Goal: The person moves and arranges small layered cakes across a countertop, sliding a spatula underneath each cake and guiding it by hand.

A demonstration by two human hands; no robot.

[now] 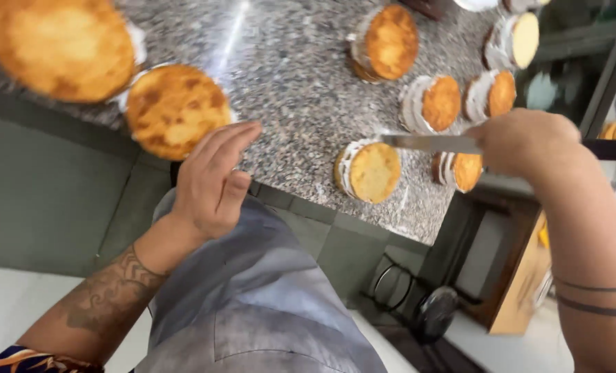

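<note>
My right hand [525,141] grips a long metal spatula knife [429,144], its blade lying level above a small round layered cake [370,171] with white cream between its layers. My left hand [211,179] hovers open, fingers together, at the counter's near edge, just below a larger golden cake [173,107]. Nothing is in the left hand.
The speckled granite counter [294,76] carries several more small cream-filled cakes [432,103] at the right and a big golden cake [56,45] at top left. Below the counter are green tiles, a wooden stool [522,276] and a black round object on the floor.
</note>
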